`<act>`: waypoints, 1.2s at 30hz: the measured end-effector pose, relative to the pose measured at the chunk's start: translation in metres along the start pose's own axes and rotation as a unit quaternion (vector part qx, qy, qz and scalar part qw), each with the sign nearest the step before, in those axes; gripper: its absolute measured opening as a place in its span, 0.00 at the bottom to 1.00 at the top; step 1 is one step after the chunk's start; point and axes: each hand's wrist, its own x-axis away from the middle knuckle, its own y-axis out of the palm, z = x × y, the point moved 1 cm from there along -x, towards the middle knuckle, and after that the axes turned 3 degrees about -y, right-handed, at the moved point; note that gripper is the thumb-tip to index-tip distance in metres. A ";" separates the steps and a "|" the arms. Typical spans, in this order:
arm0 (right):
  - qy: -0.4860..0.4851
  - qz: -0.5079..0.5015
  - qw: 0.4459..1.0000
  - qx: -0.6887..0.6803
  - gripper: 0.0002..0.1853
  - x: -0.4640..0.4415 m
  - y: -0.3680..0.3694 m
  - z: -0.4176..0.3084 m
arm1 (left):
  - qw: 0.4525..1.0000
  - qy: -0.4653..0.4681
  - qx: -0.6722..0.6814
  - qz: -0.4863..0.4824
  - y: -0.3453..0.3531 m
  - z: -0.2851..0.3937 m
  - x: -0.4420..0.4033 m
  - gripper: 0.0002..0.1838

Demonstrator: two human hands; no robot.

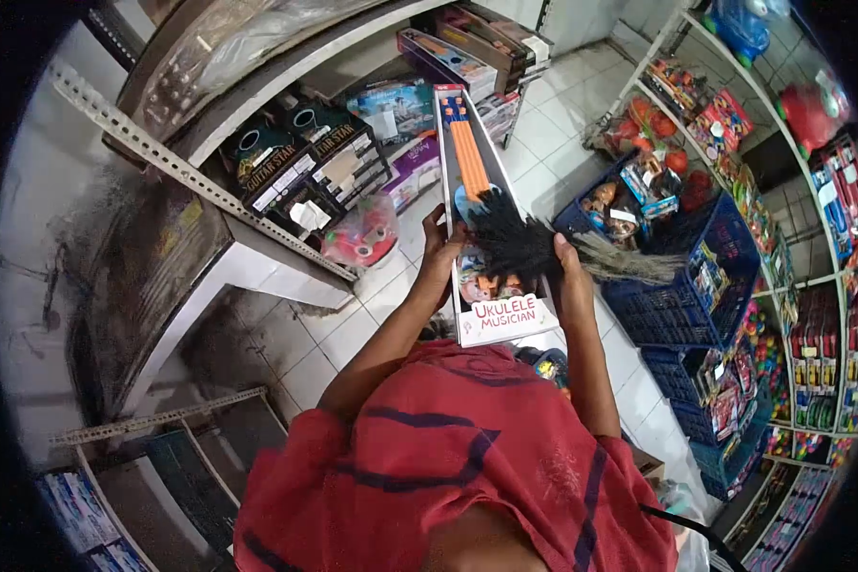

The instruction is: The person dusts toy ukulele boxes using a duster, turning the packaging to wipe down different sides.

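One bare left hand (439, 255) grips the left edge of a long, white-edged cardboard toy box (501, 326) labelled "UKULELE MUSICIAN" — the right hand (572, 278), at its other side, is closed round a bushy black-and-grey duster (511, 236) that lies across the box's front (both before a red, dark-lined shirt (419, 419), above white floor tiles (341, 336))

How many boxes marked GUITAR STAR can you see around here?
2. The nearer Guitar Star box and the farther Guitar Star box sit side by side, left of the Ukulele Musician box in the left hand. Others may be hidden behind them.
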 end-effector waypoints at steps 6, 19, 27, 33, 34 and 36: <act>-0.007 -0.033 0.999 -0.018 0.26 -0.094 0.000 -0.015 | 1.000 0.008 0.002 -0.005 0.007 -0.008 -0.094 0.30; 0.036 -0.065 0.997 -0.005 0.28 -0.279 0.041 -0.053 | 0.998 -0.008 0.059 -0.013 -0.006 0.003 -0.273 0.28; 0.027 -0.093 0.986 0.139 0.27 -0.355 0.046 -0.076 | 0.995 0.010 0.080 0.063 0.003 -0.001 -0.316 0.33; -0.134 -0.250 0.918 0.278 0.23 -0.412 0.045 -0.128 | 0.996 0.041 0.015 0.082 0.024 -0.016 -0.343 0.30; -0.163 -0.289 0.897 0.291 0.22 -0.430 0.041 -0.132 | 0.997 0.040 -0.012 0.069 0.028 -0.015 -0.344 0.29; -0.251 -0.349 0.847 0.313 0.20 -0.452 0.041 -0.145 | 0.994 0.006 -0.054 0.099 0.046 -0.012 -0.353 0.30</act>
